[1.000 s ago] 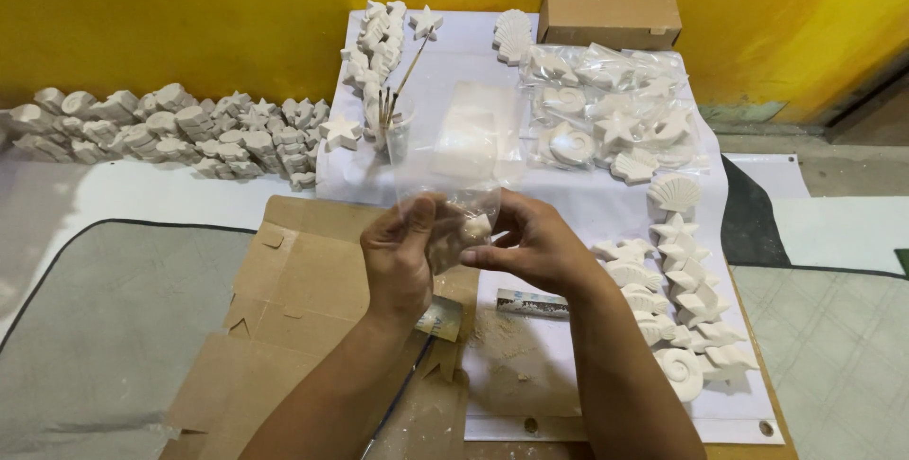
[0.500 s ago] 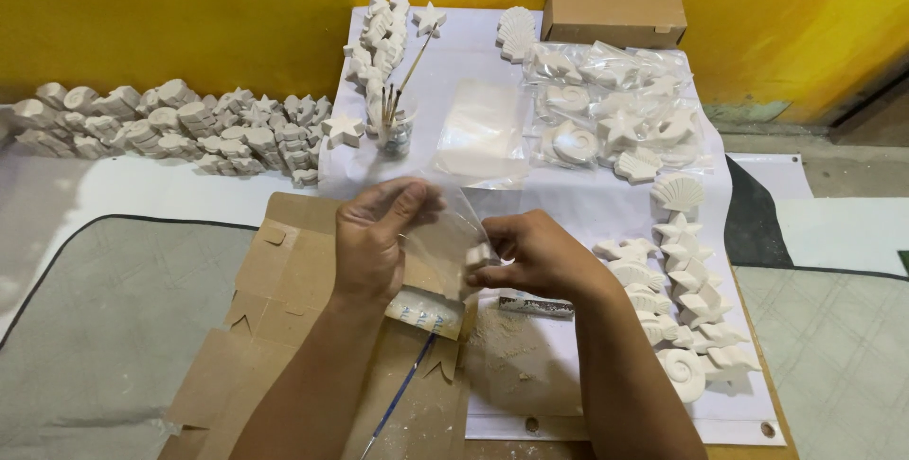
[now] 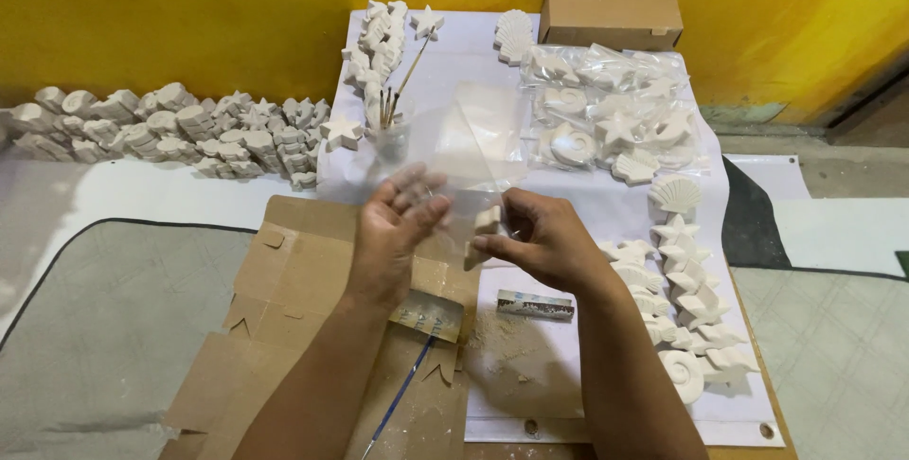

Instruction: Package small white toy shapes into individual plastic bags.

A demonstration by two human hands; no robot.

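STEP: bagging, judged | LEFT: left hand [image 3: 396, 233] spread, fingers holding open clear plastic bag [image 3: 454, 152] | RIGHT: right hand [image 3: 540, 244] pinching white plaster piece [image 3: 486, 223] at bag mouth, above cardboard sheet [image 3: 284, 299] | NEXT: likely needs mouth held wide, piece slid in

Light: bright, even, from overhead.
Shadows: soft, under the left hand [image 3: 393, 233] and forearms.
Glare: faint sheen on the clear bag [image 3: 464, 138] above that hand.
Focus: sharp; fingertips slightly blurred.
Edges: mild wide-angle bending.
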